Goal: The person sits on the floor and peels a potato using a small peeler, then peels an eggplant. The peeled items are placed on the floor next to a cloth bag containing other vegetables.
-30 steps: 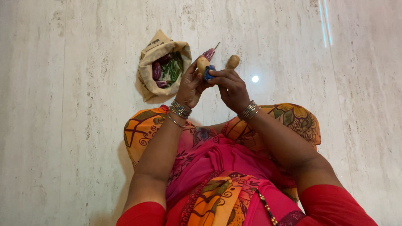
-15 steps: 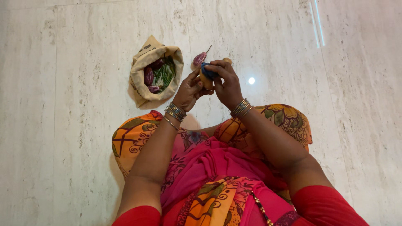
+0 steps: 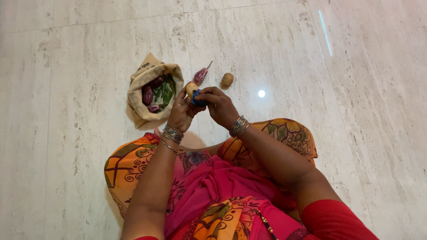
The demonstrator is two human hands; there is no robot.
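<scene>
My left hand [image 3: 181, 113] grips a small tan potato [image 3: 191, 88] at its top, fingers curled around it. My right hand [image 3: 219, 106] presses a blue peeler [image 3: 196, 98] against the potato's side, thumb and fingers closed on it. Both hands are raised above my lap, over the pale stone floor. Several metal bangles sit on each wrist. Just beyond the hands lie a purple eggplant [image 3: 200, 75] and a second potato [image 3: 227, 79] on the floor.
An open beige cloth bag [image 3: 147, 89] stands on the floor to the left, holding purple eggplants and green beans. My crossed knees in orange and pink patterned cloth [image 3: 284, 133] fill the lower view. A bright light spot [image 3: 261, 93] reflects off the floor.
The view has tilted, so hands, bag and floor vegetables sit lower and further left in frame. The peeler has shifted along the potato; both hands keep their hold.
</scene>
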